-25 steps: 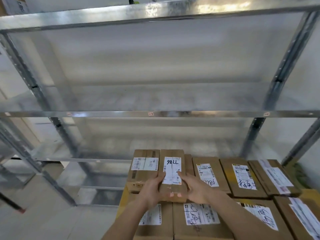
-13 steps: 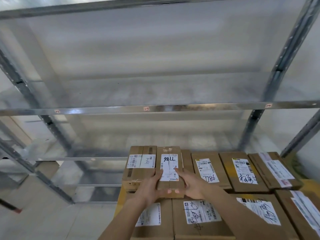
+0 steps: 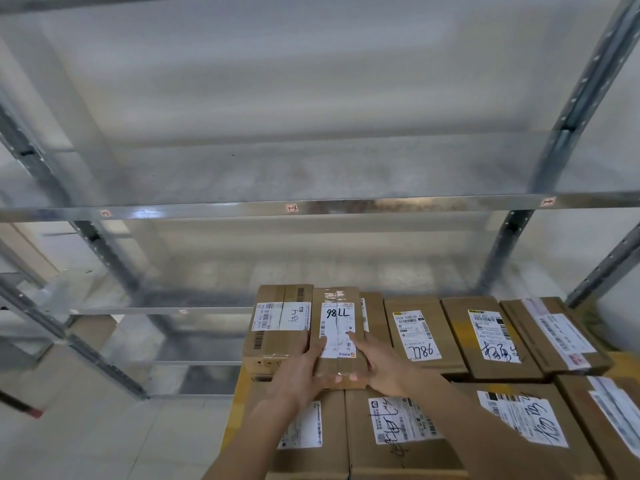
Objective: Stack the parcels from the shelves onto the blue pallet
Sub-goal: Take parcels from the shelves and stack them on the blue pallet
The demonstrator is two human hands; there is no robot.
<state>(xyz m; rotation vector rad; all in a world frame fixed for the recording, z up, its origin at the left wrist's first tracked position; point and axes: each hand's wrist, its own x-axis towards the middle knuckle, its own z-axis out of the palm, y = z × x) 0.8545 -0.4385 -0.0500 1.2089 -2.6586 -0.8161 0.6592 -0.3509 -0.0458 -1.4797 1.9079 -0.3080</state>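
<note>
change: narrow parcel [image 3: 337,336] eased lower into the back row, 3 o'clock of labelled box [image 3: 278,323] | left hand [image 3: 300,370], right hand [image 3: 377,363] still gripping it | release next, likely

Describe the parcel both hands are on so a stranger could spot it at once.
In front of the metal shelving lies a stack of brown cardboard parcels. In the back row, second from the left, sits a narrow parcel gripped by the left hand and right hand. Unlike its neighbours marked A34 and 7786, its white label reads 98LL and shiny clear tape runs down its middle.
</note>
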